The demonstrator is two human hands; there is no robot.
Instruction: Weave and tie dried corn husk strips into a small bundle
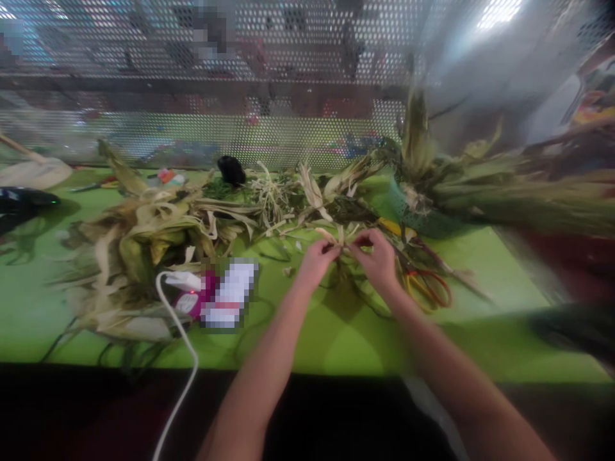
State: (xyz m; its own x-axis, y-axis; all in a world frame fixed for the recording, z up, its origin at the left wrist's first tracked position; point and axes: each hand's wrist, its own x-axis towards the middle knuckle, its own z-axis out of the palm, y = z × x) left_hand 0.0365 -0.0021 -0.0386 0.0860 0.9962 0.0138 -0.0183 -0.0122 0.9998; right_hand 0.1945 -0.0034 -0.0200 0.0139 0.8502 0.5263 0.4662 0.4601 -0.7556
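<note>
My left hand (314,262) and my right hand (379,259) meet over the green table (346,339), both pinching a small bundle of dry corn-husk strips (342,238) between their fingertips. Thin dark wire or thread (358,298) trails on the table under my hands. Orange-handled scissors (427,285) lie just to the right of my right hand. The picture is blurred, so the exact grip is hard to read.
A large heap of dry husks (144,237) covers the table's left. A green basket (423,214) with corn ears sits at right. A white cable (180,358) runs to a device (192,298). A perforated metal screen (269,134) stands behind. A small black object (231,169) lies at the back.
</note>
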